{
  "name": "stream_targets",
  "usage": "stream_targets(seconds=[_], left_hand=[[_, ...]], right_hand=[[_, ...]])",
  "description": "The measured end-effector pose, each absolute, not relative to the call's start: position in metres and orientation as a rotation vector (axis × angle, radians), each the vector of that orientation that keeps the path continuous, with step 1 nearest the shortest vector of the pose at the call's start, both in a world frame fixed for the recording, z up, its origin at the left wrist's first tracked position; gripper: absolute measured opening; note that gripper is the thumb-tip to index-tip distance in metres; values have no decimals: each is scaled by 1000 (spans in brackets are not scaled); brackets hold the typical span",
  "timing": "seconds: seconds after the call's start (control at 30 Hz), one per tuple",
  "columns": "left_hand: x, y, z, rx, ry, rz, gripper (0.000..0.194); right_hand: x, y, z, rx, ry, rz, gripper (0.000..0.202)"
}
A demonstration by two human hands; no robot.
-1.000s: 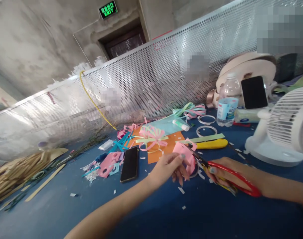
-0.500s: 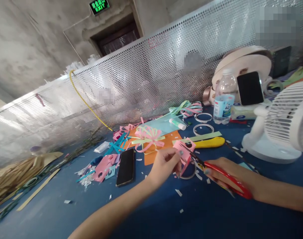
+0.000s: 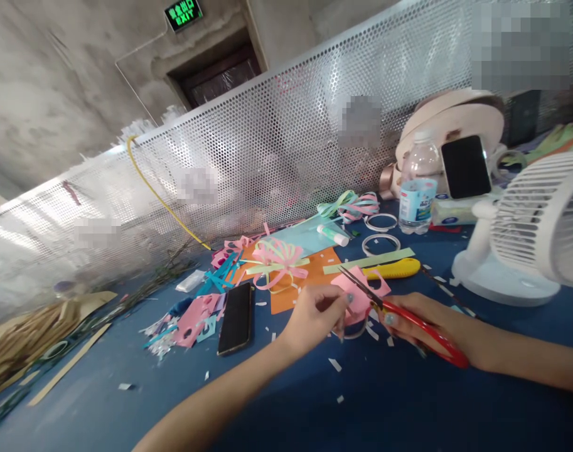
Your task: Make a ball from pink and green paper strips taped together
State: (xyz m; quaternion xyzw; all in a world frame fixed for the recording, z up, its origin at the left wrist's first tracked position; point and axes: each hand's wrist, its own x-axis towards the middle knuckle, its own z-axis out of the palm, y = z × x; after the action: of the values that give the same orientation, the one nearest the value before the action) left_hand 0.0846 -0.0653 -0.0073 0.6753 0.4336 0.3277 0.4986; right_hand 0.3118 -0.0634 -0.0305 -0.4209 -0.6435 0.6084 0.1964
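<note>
Between thumb and fingers, my left hand [image 3: 317, 314] pinches a piece of pink paper [image 3: 356, 300] with a cut-out hole at its right side. My right hand [image 3: 418, 320] is closed on red-handled scissors [image 3: 430, 326], whose dark blades lie over the pink paper and point up and left. Just behind the paper lies a yellow-handled tool [image 3: 394, 269], its far end hidden. A pale green paper strip [image 3: 390, 258] lies beyond it. To the left, a pink and green paper-strip flower [image 3: 279, 257] rests on an orange sheet [image 3: 286, 300].
A black phone [image 3: 236, 319] and pink paper scraps [image 3: 192, 320] lie left of my hands. At the right stand a white fan [image 3: 526, 232] and a water bottle [image 3: 415, 194]. A glue stick [image 3: 332, 235] and white rings [image 3: 381, 243] lie farther back, before a perforated metal panel [image 3: 248, 150].
The pink paper has turned and now lies flatter to my view, its holed side facing right. The scissors have shifted slightly left across it, and the view has moved a little.
</note>
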Motion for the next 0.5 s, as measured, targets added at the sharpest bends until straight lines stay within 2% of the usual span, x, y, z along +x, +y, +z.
stream_targets(seconds=[0.23,0.37,0.5], left_hand=[[76,-72,-6,1709,999,848,40],[73,-93,-10,2073,1018,832,24],[78,-102,-21,2237,1017,738,16]], right_hand=[[334,-59,-33,-1127,-1857,1571,56],[344,-57,-42,-1090,-1755,1587,66],[351,-62,-39,-1129,-1687,1534,50]])
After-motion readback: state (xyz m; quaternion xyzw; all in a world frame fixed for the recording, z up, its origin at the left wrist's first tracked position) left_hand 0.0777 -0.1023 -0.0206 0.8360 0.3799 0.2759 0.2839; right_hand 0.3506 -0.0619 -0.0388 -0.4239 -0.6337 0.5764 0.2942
